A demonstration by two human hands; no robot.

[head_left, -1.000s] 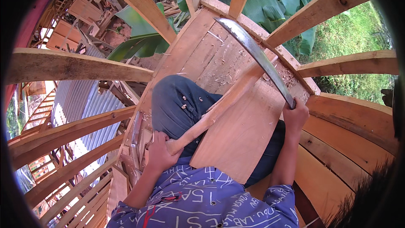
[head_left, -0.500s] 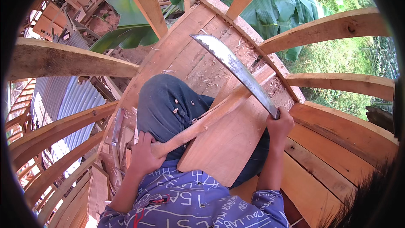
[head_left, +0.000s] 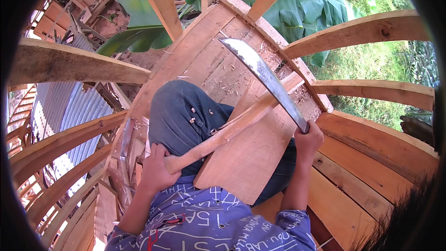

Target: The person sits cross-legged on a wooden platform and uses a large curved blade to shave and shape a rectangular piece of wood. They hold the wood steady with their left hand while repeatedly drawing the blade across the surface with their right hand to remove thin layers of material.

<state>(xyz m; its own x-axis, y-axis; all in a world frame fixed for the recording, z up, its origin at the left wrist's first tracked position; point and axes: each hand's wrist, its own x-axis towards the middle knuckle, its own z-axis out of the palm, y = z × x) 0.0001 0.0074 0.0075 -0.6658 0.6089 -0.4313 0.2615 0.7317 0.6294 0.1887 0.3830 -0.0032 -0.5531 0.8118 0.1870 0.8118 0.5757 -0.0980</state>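
Observation:
My left hand [head_left: 158,167] is closed around the near end of a long wooden stick [head_left: 223,137], by my left knee. The stick slants away to the right across a wide flat board [head_left: 251,153] resting over my lap. At the right, my right hand [head_left: 308,138] grips the lower end of a machete [head_left: 265,76]; its handle is mostly hidden in my fingers. The broad, curved blade points up and to the left, over the far part of the stick. From this view I cannot tell whether the blade touches the wood.
Wood shavings [head_left: 232,81] lie scattered over the plank floor [head_left: 200,51]. Wooden rails and posts [head_left: 357,35] surround me. Beyond them are banana leaves [head_left: 297,7], grass and a corrugated metal sheet [head_left: 83,116]. A metal tool [head_left: 124,146] lies near my left arm.
The machete's tip has shifted slightly to the right while its lower end stays nearly in place. Both hands keep their holds, and the stick has barely moved.

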